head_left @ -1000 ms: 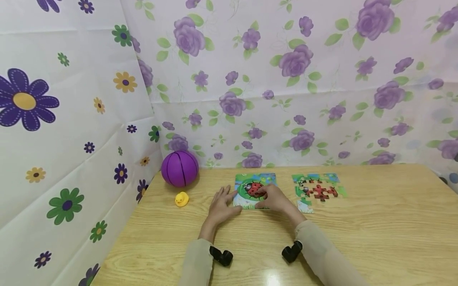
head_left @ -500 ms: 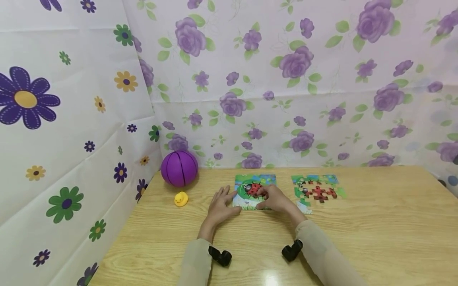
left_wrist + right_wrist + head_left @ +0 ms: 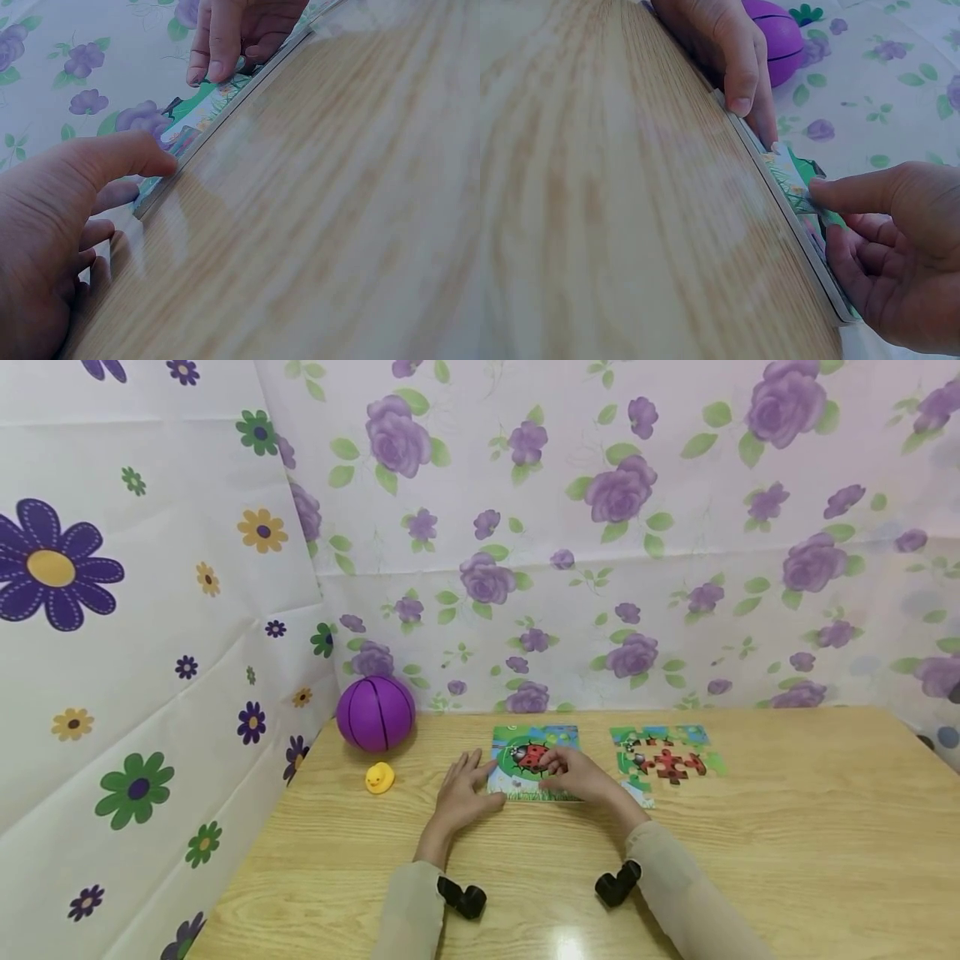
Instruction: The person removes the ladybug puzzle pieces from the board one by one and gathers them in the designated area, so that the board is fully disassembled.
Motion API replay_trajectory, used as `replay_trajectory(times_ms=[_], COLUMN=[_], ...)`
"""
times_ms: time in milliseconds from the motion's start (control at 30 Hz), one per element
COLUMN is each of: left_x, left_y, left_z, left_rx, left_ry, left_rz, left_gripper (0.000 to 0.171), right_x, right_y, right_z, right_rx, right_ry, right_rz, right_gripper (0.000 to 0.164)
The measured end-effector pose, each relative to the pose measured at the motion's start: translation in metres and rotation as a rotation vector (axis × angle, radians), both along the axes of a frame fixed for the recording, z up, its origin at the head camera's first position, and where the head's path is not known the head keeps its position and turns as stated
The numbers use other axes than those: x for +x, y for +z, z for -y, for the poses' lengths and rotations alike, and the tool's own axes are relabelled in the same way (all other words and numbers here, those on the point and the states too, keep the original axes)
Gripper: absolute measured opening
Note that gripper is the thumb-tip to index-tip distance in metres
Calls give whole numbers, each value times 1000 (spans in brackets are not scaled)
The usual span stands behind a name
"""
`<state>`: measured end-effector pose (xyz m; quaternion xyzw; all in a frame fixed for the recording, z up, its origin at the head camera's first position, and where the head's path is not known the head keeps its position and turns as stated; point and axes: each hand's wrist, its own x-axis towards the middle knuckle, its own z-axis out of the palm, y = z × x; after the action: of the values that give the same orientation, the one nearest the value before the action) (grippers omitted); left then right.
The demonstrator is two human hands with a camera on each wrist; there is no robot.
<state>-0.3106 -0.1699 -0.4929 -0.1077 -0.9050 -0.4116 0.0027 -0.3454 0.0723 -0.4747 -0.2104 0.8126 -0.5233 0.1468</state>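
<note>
A flat square ladybug puzzle board (image 3: 517, 787) lies on the table in the head view. My left hand (image 3: 459, 797) rests at its near left corner, fingers spread; in the left wrist view the thumb (image 3: 154, 156) touches the board's edge. My right hand (image 3: 581, 777) is over the board's right side. Its thumb and fingers pinch a puzzle piece (image 3: 787, 177), white and green with printed grass, tilted at the board's near edge in the right wrist view. To the right lies a second, partly joined group of ladybug puzzle pieces (image 3: 670, 766), with gaps.
A purple ball (image 3: 377, 714) sits at the table's back left, with a yellow rubber duck (image 3: 380, 777) in front. Floral cloth (image 3: 562, 610) hangs behind and at the left. The wooden table (image 3: 810, 843) extends to the right and toward me.
My right hand has shifted slightly to the right along the board, showing a little more of the picture. The left hand stays at the corner.
</note>
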Motion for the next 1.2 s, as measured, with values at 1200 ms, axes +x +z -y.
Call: replay_trajectory(times_ms=[1200], left_x=[0], left_y=[-1], left_z=[1], left_rx=[1], left_ry=[-21], left_rz=[-20], left_gripper=[71], right_x=[7], right_y=[6], right_z=[-71], right_rx=[-98], right_ry=[-233], right_rz=[0], right_gripper=[37])
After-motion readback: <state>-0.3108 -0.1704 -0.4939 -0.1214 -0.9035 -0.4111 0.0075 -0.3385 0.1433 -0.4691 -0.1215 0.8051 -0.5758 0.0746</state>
